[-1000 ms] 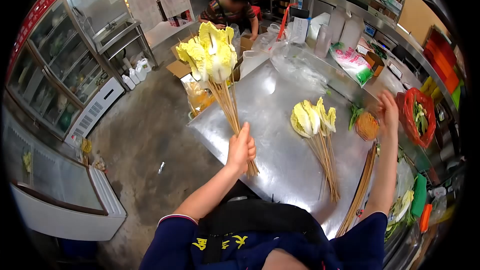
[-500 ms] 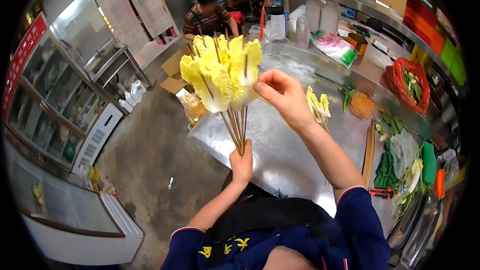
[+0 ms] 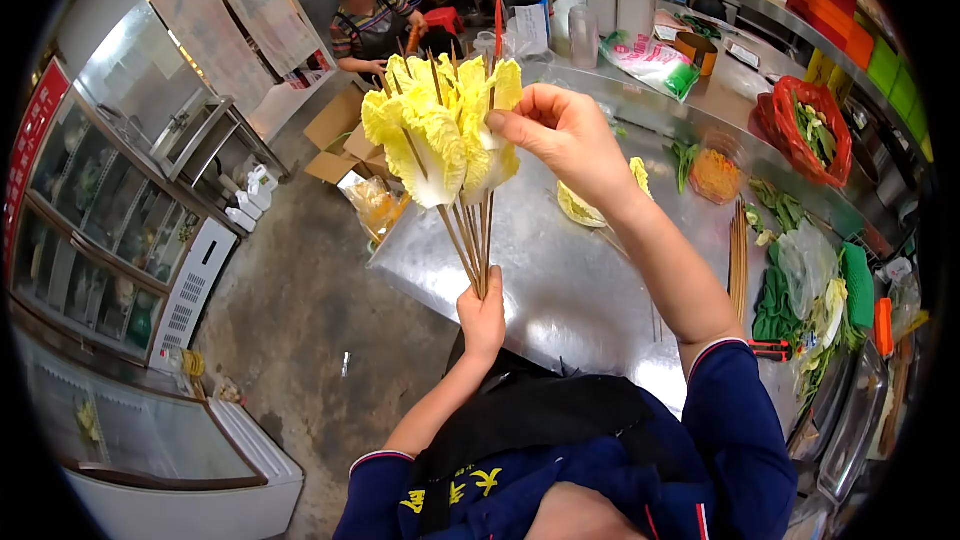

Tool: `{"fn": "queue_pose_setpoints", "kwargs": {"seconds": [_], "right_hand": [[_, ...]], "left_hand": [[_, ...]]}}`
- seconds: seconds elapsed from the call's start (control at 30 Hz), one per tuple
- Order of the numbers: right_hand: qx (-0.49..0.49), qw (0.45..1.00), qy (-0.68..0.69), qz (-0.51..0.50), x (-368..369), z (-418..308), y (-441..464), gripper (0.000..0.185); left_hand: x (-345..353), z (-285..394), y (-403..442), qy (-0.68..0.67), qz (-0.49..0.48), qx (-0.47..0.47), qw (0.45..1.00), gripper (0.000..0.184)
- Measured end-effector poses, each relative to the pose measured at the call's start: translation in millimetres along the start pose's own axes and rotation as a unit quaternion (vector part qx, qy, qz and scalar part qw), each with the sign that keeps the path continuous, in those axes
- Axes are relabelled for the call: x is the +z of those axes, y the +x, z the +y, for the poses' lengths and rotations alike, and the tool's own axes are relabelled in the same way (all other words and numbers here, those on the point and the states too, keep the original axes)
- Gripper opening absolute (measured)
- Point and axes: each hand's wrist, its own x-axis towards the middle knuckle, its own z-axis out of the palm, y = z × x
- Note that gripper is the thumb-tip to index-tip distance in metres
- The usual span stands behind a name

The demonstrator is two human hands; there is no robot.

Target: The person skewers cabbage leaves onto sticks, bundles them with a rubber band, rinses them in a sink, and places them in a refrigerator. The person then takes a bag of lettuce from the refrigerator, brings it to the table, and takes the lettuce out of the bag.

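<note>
My left hand (image 3: pixel 483 324) is closed round the lower ends of a bundle of wooden skewers (image 3: pixel 474 245), held upright above the table's left edge. Pale yellow napa cabbage leaves (image 3: pixel 432 145) are threaded on the upper part, with several skewer tips poking out above. At the bundle's right side, my right hand (image 3: pixel 565 135) pinches the edge of a cabbage leaf between thumb and fingers. Behind my right wrist, more skewered cabbage (image 3: pixel 580 208) lies on the steel table (image 3: pixel 560 305), partly hidden by the arm.
Loose wooden skewers (image 3: pixel 738 260) lie at the table's right, near a plastic tub of orange food (image 3: pixel 717 176). Further right are greens (image 3: pixel 825 335) and a red bag of vegetables (image 3: pixel 815 130). A person (image 3: pixel 365 25) is at the back. Cardboard boxes (image 3: pixel 340 140) stand beyond the table's left corner.
The view has shifted a little. My right fingers have moved slightly up the bundle's right side. More of the cabbage on the table now shows, and the person behind has raised their head and upper body.
</note>
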Motion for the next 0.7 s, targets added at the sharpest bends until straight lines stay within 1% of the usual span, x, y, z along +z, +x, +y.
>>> {"fn": "queue_pose_setpoints", "kwargs": {"seconds": [0.13, 0.23, 0.33, 0.53, 0.63, 0.7], "right_hand": [[-0.001, 0.999, -0.042, -0.016, -3, 0, 2, 0.027], [0.036, 0.998, -0.013, -0.044, -5, 4, 4, 0.028], [0.019, 0.998, -0.032, -0.043, -9, 13, 7, 0.027], [-0.013, 0.996, -0.072, -0.058, -14, 18, 8, 0.026], [-0.009, 0.992, -0.096, -0.080, -19, 21, 9, 0.028], [-0.008, 0.991, -0.098, -0.094, -22, 24, 12, 0.029]], "left_hand": [[2, 1, 1, -0.001, -0.015, -0.012, 1.000, 0.043], [1, -3, 3, 0.015, -0.018, -0.006, 1.000, 0.043], [1, -4, 4, 0.006, -0.016, -0.029, 0.999, 0.043], [2, -8, 7, 0.014, -0.021, -0.015, 1.000, 0.045], [3, -7, 6, 0.007, -0.022, -0.060, 0.998, 0.044], [4, -9, 6, 0.006, -0.024, -0.062, 0.998, 0.044]]}}
